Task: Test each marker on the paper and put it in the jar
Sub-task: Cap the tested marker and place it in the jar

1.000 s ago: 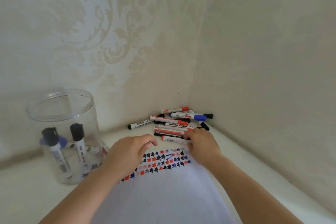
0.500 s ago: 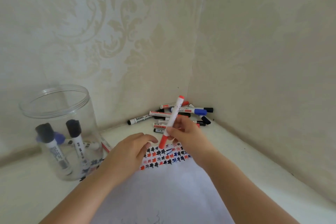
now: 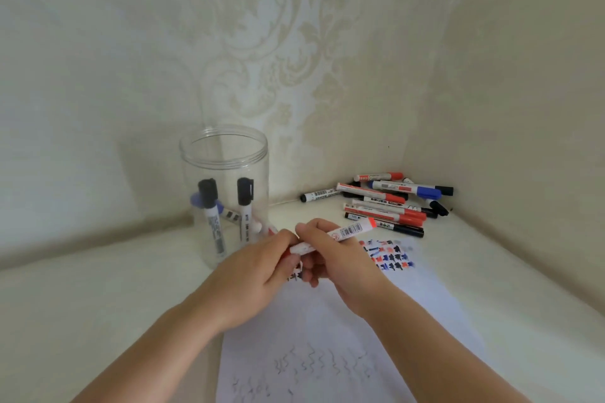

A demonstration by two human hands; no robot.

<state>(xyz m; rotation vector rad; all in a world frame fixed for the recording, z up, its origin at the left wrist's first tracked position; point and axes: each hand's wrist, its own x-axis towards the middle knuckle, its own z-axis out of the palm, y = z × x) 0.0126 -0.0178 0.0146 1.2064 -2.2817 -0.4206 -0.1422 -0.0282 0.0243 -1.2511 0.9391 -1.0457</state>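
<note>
A red marker (image 3: pixel 347 232) with a white barrel is held level above the paper (image 3: pixel 327 330). My right hand (image 3: pixel 330 255) grips its barrel. My left hand (image 3: pixel 258 271) pinches the red cap end at the marker's left. The clear jar (image 3: pixel 226 154) stands behind my left hand with several markers inside, two with black caps upright. A pile of red, blue and black markers (image 3: pixel 386 203) lies in the corner at the back right. Rows of coloured test marks (image 3: pixel 389 255) show at the paper's far end.
Two wallpapered walls meet in a corner just behind the pile. The white tabletop (image 3: pixel 98 288) stretches left of the jar and right of the paper. Faint grey squiggles (image 3: pixel 311 366) mark the paper's near part.
My right hand lifted a red marker from the pile and brought it over the paper. My left hand left the paper and took hold of the cap end. The camera view shifted left.
</note>
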